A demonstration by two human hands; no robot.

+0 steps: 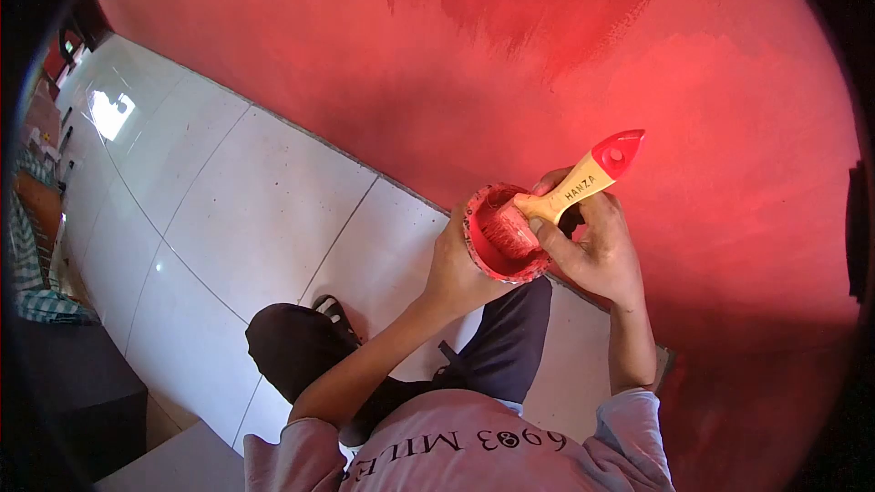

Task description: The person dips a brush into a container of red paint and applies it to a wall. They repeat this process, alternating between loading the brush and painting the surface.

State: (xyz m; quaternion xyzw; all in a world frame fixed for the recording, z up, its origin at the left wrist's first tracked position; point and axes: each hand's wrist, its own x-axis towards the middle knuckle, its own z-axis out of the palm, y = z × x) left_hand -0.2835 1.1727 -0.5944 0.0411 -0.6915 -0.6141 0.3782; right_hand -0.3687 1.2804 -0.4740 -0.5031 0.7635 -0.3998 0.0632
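My left hand [456,271] is wrapped round the side of a small round can [468,235] with red paint inside and smears on its rim. In my right hand [597,251] is a paintbrush [574,191] with a yellowish handle, a red tip and the word HANZA. The brush's red-coated bristles dip into the can's mouth, against its inner wall. My right thumb lies on the handle near the bristles, and the other fingers are partly hidden behind it. Both hands are close together in front of the red wall [729,173].
White floor tiles [264,182] run along the foot of the wall. Below are my bent legs in dark trousers and a sandal [334,312]. At the far left are a checked cloth [50,304] and a dark box-like piece [82,383].
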